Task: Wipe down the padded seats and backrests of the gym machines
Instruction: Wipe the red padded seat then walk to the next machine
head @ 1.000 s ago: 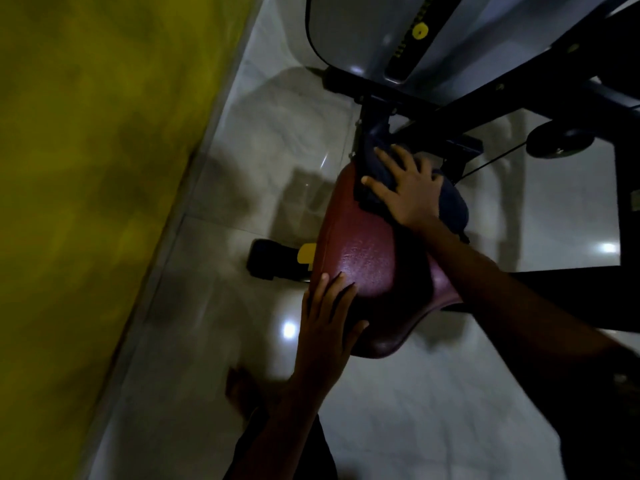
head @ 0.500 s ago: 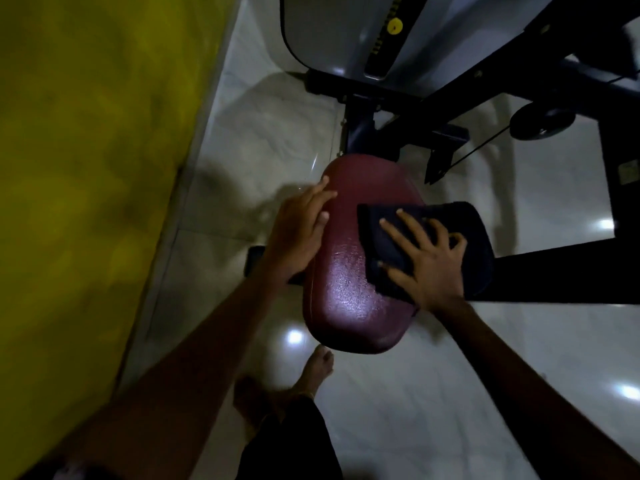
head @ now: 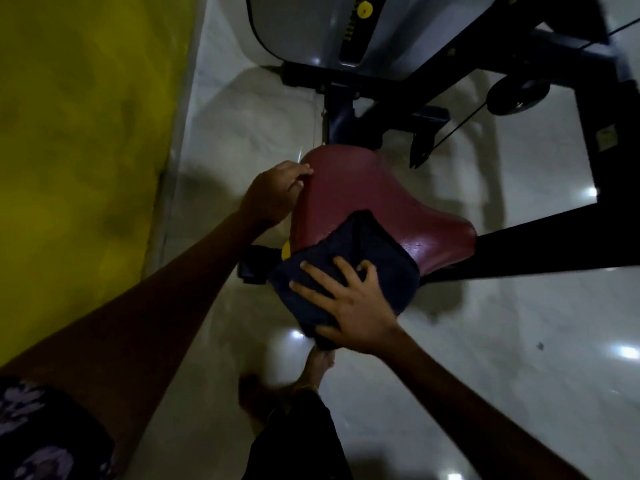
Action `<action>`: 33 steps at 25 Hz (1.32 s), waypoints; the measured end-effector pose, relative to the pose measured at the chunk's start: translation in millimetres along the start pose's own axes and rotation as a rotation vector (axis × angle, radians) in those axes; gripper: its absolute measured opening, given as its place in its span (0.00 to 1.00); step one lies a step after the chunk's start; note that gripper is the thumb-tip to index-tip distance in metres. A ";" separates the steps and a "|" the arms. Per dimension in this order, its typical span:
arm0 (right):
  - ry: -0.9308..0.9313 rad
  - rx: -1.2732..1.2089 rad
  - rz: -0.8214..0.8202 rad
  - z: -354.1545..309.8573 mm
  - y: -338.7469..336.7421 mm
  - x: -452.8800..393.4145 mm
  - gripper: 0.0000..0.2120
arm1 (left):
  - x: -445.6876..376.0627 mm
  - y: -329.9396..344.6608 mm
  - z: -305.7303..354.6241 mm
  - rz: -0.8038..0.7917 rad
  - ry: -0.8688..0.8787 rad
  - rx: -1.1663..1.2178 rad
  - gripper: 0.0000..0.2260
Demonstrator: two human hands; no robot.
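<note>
The right hand [head: 360, 306], fingers [head: 313, 289] spread wide, pressed the dark cloth [head: 349, 268] onto the near end of the maroon seat [head: 349, 188]. The left hand [head: 273, 195] gripped the seat's left edge.

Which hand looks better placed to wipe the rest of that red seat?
The right hand, probably: it already presses the dark cloth flat on the seat's near end. The left hand only grips the seat's left edge, steadying it, and holds no cloth.

Padded seat [head: 363, 192]: glossy, fine-grained maroon vinyl. Cloth [head: 349, 258] on its near end: matt, nappy navy towelling. Frame [head: 554, 244] beside the seat: matt black metal. Floor [head: 519, 341]: polished, reflective tile.
</note>
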State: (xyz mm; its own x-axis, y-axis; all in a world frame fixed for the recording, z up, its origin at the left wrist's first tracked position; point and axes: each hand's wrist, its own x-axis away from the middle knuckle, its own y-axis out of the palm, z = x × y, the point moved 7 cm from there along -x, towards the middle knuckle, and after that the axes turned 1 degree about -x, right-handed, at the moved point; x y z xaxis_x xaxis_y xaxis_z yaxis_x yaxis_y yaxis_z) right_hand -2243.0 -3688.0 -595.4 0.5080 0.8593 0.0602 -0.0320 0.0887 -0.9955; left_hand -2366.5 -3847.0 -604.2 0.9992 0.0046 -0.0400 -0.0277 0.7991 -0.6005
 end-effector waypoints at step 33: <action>0.779 -0.187 0.221 78.2 3.9 67.0 0.31 | 51.2 73.7 36.3 0.309 -0.195 -0.445 0.20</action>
State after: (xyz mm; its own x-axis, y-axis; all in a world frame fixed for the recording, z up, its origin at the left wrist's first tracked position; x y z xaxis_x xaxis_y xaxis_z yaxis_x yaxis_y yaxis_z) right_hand -2276.4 -3590.7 -589.7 0.9594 0.2463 -0.1372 -0.0923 -0.1852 -0.9784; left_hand -2316.3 -3766.1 -621.5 0.9284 0.3425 -0.1441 -0.2867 0.4133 -0.8643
